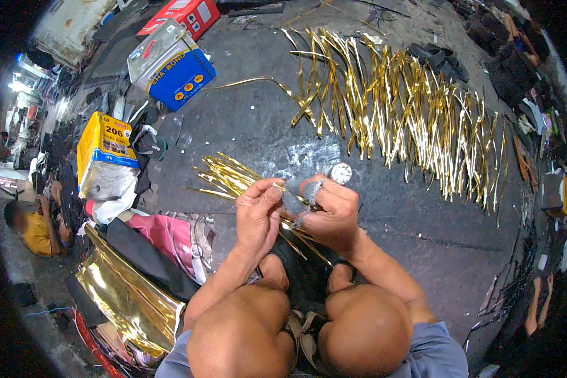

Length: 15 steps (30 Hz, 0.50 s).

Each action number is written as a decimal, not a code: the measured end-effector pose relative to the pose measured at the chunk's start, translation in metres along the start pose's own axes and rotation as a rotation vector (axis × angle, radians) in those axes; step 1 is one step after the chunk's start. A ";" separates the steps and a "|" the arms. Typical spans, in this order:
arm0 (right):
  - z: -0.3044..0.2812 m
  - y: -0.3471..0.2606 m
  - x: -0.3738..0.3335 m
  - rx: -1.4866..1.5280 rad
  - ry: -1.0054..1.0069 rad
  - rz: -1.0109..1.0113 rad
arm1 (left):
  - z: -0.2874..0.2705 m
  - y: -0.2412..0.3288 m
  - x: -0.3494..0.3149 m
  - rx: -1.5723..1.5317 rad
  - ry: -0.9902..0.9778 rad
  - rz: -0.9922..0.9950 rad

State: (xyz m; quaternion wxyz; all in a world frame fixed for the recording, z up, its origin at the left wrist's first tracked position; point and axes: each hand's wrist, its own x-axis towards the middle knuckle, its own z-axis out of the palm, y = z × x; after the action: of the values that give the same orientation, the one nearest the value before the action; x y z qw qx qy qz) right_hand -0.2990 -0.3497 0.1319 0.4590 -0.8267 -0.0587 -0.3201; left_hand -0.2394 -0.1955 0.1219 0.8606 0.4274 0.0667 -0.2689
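Note:
My left hand (257, 211) is closed, thumb and fingertips pinching the end of a narrow shiny gold strip (291, 191). Close beside it, my right hand (331, 211) is curled around the same strip, with grey wrapping on its thumb and a finger and a reddish band there too. Just beyond and below my hands lies a small bundle of gold strips (223, 176), some running back between my legs. A round white-topped item (341, 173) stands right behind my right hand. Exactly how the right fingertips grip is partly hidden.
A wide row of gold strips (384, 107) lies on the dark floor ahead. To the left are a blue-sided can (177, 79), a yellow-and-blue can (109, 148), a red box (192, 14) and a gold sheet (129, 296). A person in yellow (36, 233) is at far left.

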 end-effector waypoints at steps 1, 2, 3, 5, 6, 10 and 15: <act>-0.001 -0.001 0.001 0.001 -0.017 -0.020 | -0.001 0.001 0.001 0.019 -0.021 0.016; -0.002 -0.001 0.002 0.005 -0.026 -0.009 | -0.004 0.003 0.001 0.039 -0.042 0.032; -0.003 -0.003 0.003 0.010 -0.035 0.001 | -0.006 0.006 0.002 0.058 -0.062 0.048; -0.007 -0.007 0.001 0.018 -0.047 0.015 | -0.003 0.013 0.001 0.106 -0.030 0.072; -0.010 -0.010 0.001 0.026 -0.047 0.015 | 0.000 0.018 0.002 0.130 -0.013 0.083; -0.010 -0.002 -0.012 0.070 -0.002 0.036 | -0.018 0.055 0.035 0.173 0.079 0.205; -0.033 0.003 -0.049 0.103 -0.139 0.245 | -0.058 0.080 0.076 0.156 0.296 0.225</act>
State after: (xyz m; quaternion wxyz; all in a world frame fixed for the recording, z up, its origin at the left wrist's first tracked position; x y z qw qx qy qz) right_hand -0.3523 -0.3676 0.1133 0.5313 -0.8231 -0.0053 -0.2003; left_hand -0.1268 -0.1424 0.1147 0.8303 0.5323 0.1235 -0.1096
